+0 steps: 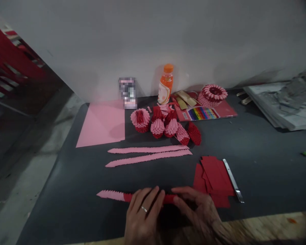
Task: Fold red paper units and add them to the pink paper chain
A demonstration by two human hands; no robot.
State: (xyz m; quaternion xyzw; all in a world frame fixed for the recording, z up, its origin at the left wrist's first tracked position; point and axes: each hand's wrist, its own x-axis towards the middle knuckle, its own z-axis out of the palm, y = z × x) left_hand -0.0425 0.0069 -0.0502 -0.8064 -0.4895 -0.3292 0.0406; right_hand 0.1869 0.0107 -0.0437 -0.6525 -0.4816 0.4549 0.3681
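Note:
Near the table's front edge lies a chain of folded paper pieces, pink at its left end and red further right. My left hand, with a ring on one finger, is closed over the red part. My right hand pinches the red right end between thumb and forefinger. My fingers hide much of the red stretch. Two long pink folded-paper chains lie side by side beyond my hands. A loose pile of red paper rectangles is just past my right hand, with a metal-bladed cutter along its right side.
Several pink-and-red folded-paper shapes stand behind the chains. Further back are pink sheets, an orange drink bottle, a blurred-out phone-like item, a paper packet and a round paper basket. Stacked papers lie at right.

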